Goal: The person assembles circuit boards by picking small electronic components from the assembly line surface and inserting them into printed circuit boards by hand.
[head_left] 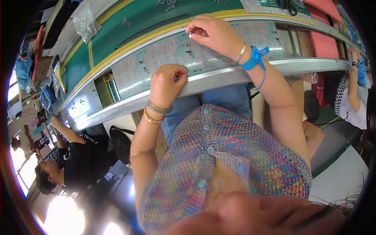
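Note:
My left hand (166, 82) is closed above the near edge of a grey circuit board panel (127, 78) printed with round outlines. Its fingertips pinch together around something small and dark, too hidden to name. My right hand (213, 34) hovers over the panel's far edge, fingers curled and thumb against the forefinger. Whatever may be in that pinch is too small to make out. Several small parts stand on the panel between and beside my hands. A blue wrist strap (253, 58) with a cord circles my right wrist.
A metal rail (156, 96) runs along the near side. Beyond the panel, a green mat (145, 13) carries a row of black components (152, 29) and loose small parts (125, 21). A clear plastic bag (85, 24) lies far left. Co-workers (84, 156) sit at either side.

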Demonstrator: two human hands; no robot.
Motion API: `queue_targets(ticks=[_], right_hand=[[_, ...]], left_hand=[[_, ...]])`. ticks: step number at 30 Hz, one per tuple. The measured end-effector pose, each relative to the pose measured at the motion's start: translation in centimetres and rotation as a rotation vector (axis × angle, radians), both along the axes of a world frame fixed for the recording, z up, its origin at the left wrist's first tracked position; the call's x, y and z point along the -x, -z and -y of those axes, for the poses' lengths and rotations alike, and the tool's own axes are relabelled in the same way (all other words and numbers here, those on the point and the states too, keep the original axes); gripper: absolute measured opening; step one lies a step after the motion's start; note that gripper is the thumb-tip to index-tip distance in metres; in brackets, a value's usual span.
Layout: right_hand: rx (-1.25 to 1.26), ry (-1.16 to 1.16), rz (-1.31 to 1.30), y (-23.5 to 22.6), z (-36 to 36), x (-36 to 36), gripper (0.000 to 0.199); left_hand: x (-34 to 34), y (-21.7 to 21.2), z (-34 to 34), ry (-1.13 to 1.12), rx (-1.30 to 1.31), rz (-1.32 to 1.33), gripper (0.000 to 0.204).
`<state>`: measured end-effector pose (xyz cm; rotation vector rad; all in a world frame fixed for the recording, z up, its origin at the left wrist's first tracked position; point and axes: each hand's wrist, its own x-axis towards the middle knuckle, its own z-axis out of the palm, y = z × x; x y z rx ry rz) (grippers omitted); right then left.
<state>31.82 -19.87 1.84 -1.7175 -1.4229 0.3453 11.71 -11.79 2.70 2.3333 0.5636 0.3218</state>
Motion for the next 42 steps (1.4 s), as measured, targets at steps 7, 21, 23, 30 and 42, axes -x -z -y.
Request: queue_targets(ticks=[7, 21, 23, 30, 42], right_hand=[[-0.009, 0.002, 0.004, 0.1, -0.1, 0.1, 0.014], [0.027, 0.002, -0.029, 0.0, -0.1, 0.3, 0.015], [0.021, -0.012, -0.057, 0.2, -0.2, 0.4, 0.015], [0.031, -0.156, -0.007, -0.4, -0.1, 1.5, 0.014], [0.097, -0.360, 0.070, 1.3, 0.5, 5.4, 0.009]], left_hand=[[-0.1, 0.0, -0.1, -0.002, -0.006, -0.005, 0.008], [-0.3, 0.1, 0.0, 0.125, -0.181, 0.029, 0.011], [-0.4, 0.0, 0.0, 0.144, -0.213, 0.023, 0.011], [0.8, -0.3, -1.3, 0.247, -0.203, 0.078, 0.017], [11.8, 0.4, -6.6, -0.270, -0.531, -0.223, 0.034]])
